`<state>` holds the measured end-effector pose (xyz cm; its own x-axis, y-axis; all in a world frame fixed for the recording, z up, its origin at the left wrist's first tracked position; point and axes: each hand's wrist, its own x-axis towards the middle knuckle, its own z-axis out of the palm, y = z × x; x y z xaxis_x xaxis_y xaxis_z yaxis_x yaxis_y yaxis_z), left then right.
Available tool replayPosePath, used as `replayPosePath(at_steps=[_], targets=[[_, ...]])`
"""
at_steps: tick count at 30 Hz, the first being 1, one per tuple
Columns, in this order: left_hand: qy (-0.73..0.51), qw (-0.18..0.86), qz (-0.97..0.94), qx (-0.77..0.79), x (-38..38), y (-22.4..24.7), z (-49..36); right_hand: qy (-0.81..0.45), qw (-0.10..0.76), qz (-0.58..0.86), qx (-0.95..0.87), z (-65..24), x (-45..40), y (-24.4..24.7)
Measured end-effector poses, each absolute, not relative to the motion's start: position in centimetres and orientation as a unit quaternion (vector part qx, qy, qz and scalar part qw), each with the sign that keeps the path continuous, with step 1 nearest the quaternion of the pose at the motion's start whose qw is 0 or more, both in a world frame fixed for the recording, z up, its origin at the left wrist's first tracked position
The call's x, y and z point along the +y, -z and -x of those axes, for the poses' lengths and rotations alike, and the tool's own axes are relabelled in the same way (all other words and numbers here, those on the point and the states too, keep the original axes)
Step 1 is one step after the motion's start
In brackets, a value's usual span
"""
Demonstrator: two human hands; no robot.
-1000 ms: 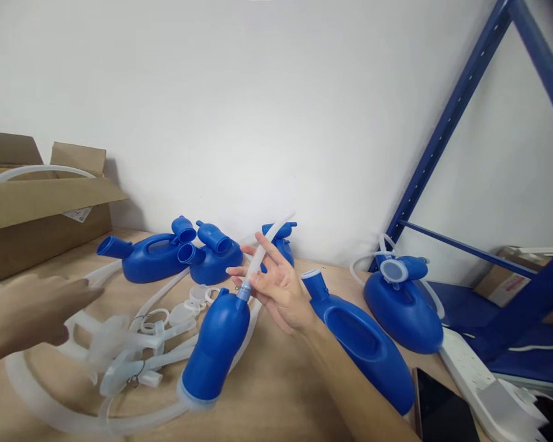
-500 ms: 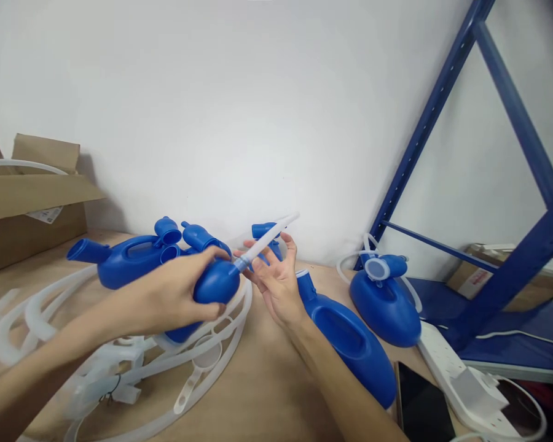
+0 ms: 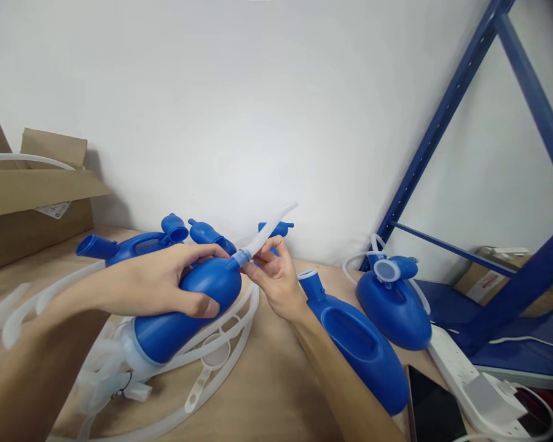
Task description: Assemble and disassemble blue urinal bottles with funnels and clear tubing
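My left hand (image 3: 166, 279) is wrapped round a blue urinal spout (image 3: 214, 282), a rounded plastic piece with a white rim at its wide end and a narrow nozzle pointing up right. A translucent tube (image 3: 273, 224) sits at the nozzle, its free end rising to the right. My right hand (image 3: 276, 276) pinches the joint between tube and nozzle with thumb and fingers. Just right of that hand, a blue urinal bottle (image 3: 359, 344) lies on the table with its neck uncapped. Behind my hands lie more blue spouts (image 3: 207, 233).
Coiled translucent tubes (image 3: 239, 350) and a white strap with a ring (image 3: 203, 374) lie at left. A second bottle (image 3: 394, 313) with tubing stands right, near a power strip (image 3: 461, 374) and phone (image 3: 435, 405). A cardboard box (image 3: 37, 196) and a blue rack (image 3: 437, 129) flank the table.
The spout has tilted, so its long body and white rim now show at lower left. My right hand's fingers have closed in on the tube joint. The view has shifted slightly left.
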<state>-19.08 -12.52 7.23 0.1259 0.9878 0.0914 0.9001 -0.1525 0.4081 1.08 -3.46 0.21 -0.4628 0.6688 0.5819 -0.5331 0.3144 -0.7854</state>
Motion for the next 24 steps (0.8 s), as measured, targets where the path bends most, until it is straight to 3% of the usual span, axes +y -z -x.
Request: replayPosePath(at_steps=[9,18,24], targets=[[-0.169,0.087,-0.735,0.651,-12.6,-7.5,19.8,-0.609,0.461,0.073,-0.641,-0.7,-2.9,-0.6],[-0.157,-0.004,-0.757,0.635,-12.9,-6.4,19.2,-0.637,0.464,0.117,-0.604,-1.7,-2.6,-0.8],[-0.143,-0.041,-0.756,0.638,-12.2,-4.9,17.0,-0.807,0.485,0.111,-0.318,-0.1,-3.8,-2.7]])
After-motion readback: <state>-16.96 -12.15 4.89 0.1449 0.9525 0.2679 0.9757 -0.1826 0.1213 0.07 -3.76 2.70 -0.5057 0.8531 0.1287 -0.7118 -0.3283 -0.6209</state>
